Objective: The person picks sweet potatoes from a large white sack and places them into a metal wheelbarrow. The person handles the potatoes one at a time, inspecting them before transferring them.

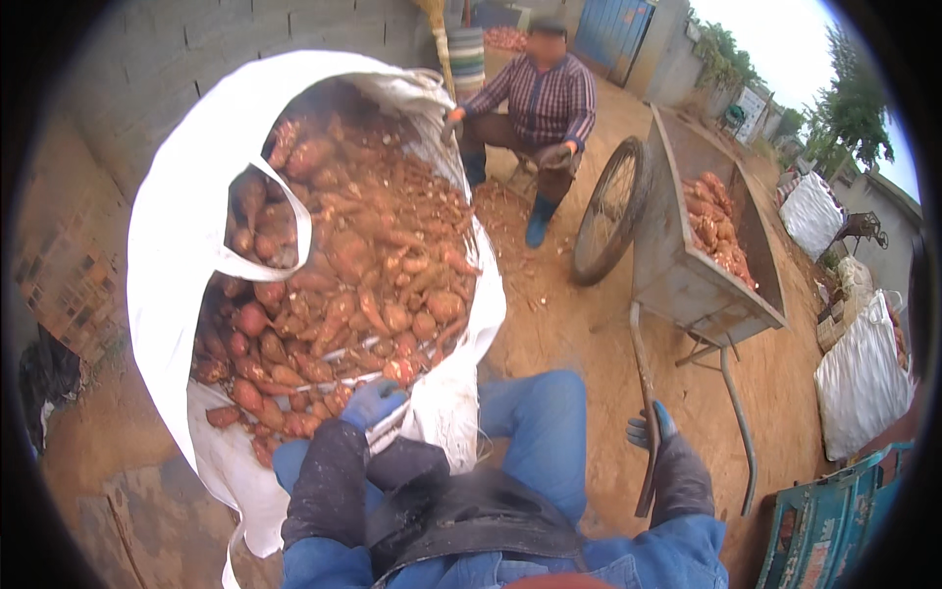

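Note:
A large white bulk bag (162,294) stands with its mouth wide, full of reddish sweet potatoes (343,255). At its near rim is my left hand (373,403) in a blue glove, fingers curled in beside the lowest sweet potatoes. What those fingers hold, if anything, I cannot make out. On my right, a metal handcart (702,285) carries more sweet potatoes (714,226). My right hand (659,426), also gloved in blue, is closed around the cart's handle (640,373), with fingers on one side and thumb on the other.
Beyond the bag sits a co-worker (540,108) in a checked shirt and blue boots. The cart's wheel (610,211) stands near that person. White sacks (863,378) line the right side, and a teal crate (834,520) lies at lower right. A block wall (128,88) rises behind.

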`<control>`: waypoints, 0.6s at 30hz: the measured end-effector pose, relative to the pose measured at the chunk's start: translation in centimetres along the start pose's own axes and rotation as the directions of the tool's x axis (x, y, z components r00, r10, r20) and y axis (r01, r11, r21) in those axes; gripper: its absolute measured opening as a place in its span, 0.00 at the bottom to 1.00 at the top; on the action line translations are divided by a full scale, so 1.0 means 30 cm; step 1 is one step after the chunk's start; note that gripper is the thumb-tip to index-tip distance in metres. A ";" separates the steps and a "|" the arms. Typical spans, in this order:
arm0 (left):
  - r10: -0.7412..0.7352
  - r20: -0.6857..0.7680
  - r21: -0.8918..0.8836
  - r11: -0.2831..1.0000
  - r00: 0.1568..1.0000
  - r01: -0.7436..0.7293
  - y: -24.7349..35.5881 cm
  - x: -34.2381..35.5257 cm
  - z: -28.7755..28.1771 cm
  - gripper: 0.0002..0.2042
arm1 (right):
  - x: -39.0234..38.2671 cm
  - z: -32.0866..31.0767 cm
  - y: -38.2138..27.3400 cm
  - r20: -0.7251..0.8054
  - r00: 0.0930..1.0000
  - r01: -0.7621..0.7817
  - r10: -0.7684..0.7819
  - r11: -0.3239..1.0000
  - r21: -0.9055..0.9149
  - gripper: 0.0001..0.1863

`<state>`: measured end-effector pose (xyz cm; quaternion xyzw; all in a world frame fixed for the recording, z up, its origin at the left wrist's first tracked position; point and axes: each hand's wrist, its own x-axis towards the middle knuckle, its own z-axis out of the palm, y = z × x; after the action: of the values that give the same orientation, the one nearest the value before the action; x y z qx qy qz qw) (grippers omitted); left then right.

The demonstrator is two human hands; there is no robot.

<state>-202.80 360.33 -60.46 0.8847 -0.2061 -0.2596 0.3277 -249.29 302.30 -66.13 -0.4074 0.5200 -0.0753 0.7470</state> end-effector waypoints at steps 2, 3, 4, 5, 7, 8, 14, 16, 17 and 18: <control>0.160 0.072 0.063 0.984 0.984 -0.165 0.030 -0.020 -0.018 0.30 | -0.032 -0.040 0.115 -0.052 0.998 -0.008 0.016 0.990 0.143 0.40; 0.142 0.096 0.070 0.986 0.985 -0.149 0.043 -0.024 -0.030 0.30 | -0.047 -0.049 0.156 -0.076 0.993 -0.097 0.092 0.993 -0.064 0.41; 0.140 0.114 0.112 0.982 0.984 -0.153 0.047 -0.040 -0.034 0.30 | -0.070 -0.064 0.209 -0.093 0.987 -0.151 0.130 0.952 -0.267 0.41; 0.099 0.157 0.099 0.988 0.983 -0.116 0.050 -0.045 -0.040 0.31 | -0.080 -0.074 0.250 -0.119 0.980 -0.196 0.159 0.863 -0.466 0.42; 0.079 0.146 0.047 0.995 0.986 -0.087 0.042 -0.055 -0.041 0.30 | -0.085 -0.096 0.338 -0.081 0.973 -0.232 0.218 0.873 -0.430 0.40; 0.099 0.135 0.032 0.994 0.986 -0.104 0.036 -0.053 -0.039 0.30 | -0.072 -0.109 0.369 -0.088 0.950 -0.308 0.299 0.855 -0.417 0.40; 0.202 0.016 0.154 0.967 0.979 -0.202 -0.031 -0.046 -0.001 0.29 | -0.010 -0.181 0.443 -0.189 0.972 -0.196 0.139 0.924 -0.330 0.34; 0.228 0.036 0.130 0.964 0.973 -0.231 -0.050 -0.033 0.000 0.29 | -0.013 -0.170 0.426 -0.147 0.975 -0.200 0.165 0.943 -0.265 0.34; 0.222 0.047 0.138 0.964 0.974 -0.226 -0.065 -0.044 0.009 0.29 | -0.018 -0.163 0.420 -0.202 0.961 -0.238 0.189 0.937 -0.257 0.33; 0.261 0.047 0.160 0.951 0.964 -0.265 -0.078 -0.046 0.009 0.29 | -0.027 -0.157 0.422 -0.157 0.969 -0.221 0.191 0.954 -0.202 0.28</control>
<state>-203.59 362.58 -61.80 0.8701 -0.3470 -0.2071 0.2823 -257.54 308.55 -74.85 -0.4241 0.6146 0.0331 0.6644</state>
